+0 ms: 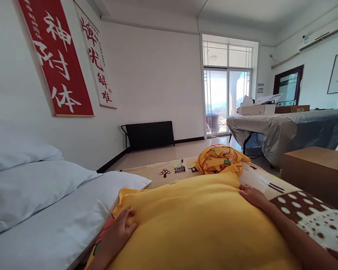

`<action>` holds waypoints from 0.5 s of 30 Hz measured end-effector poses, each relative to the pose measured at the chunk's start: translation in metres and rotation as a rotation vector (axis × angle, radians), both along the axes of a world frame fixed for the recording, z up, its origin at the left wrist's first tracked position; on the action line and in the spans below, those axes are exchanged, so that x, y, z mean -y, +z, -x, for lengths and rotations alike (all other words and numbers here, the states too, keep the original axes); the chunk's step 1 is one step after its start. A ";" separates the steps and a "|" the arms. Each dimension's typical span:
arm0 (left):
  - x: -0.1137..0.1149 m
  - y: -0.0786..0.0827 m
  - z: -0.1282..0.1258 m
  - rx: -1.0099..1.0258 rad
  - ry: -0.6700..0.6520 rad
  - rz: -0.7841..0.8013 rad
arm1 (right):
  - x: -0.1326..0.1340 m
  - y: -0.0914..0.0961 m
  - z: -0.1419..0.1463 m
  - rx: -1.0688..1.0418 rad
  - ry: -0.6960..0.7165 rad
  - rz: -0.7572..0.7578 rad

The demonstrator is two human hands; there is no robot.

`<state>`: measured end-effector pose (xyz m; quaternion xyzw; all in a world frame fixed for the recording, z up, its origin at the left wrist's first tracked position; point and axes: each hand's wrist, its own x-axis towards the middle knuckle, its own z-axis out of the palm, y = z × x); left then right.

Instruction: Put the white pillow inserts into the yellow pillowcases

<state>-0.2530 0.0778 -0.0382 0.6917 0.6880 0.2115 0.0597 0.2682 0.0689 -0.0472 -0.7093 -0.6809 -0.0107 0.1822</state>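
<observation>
A big yellow pillow [191,221] lies on the bed right in front of me. My left hand [121,225] presses against its left edge, fingers curled over the fabric. My right hand [252,195] rests on its right edge, fingers closed along the seam. Just beyond the pillow sits a crumpled yellow patterned cloth [219,159] on the mushroom-print bedsheet [307,210].
Three white pillows [36,191] are stacked along the left by the wall. A brown box [318,168] stands at the right of the bed. Further back, a covered table [287,127] carries cardboard boxes. A black panel [149,134] leans on the far wall near the balcony door.
</observation>
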 end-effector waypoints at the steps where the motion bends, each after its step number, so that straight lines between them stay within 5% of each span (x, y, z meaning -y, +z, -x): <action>1: 0.003 -0.006 0.020 0.029 0.031 0.022 | 0.006 -0.005 -0.015 0.001 -0.030 0.020; 4: 0.013 -0.008 0.053 0.050 0.120 0.093 | 0.018 -0.006 -0.041 0.028 -0.146 0.012; 7: 0.017 0.020 0.041 -0.017 0.180 0.104 | 0.013 0.016 -0.028 0.074 -0.220 -0.088; 12: -0.027 0.084 -0.068 -0.140 -0.070 0.020 | -0.033 0.071 0.082 0.124 0.057 -0.211; 15: -0.068 0.095 -0.139 -0.175 -0.179 0.076 | -0.066 0.092 0.163 0.169 0.289 -0.181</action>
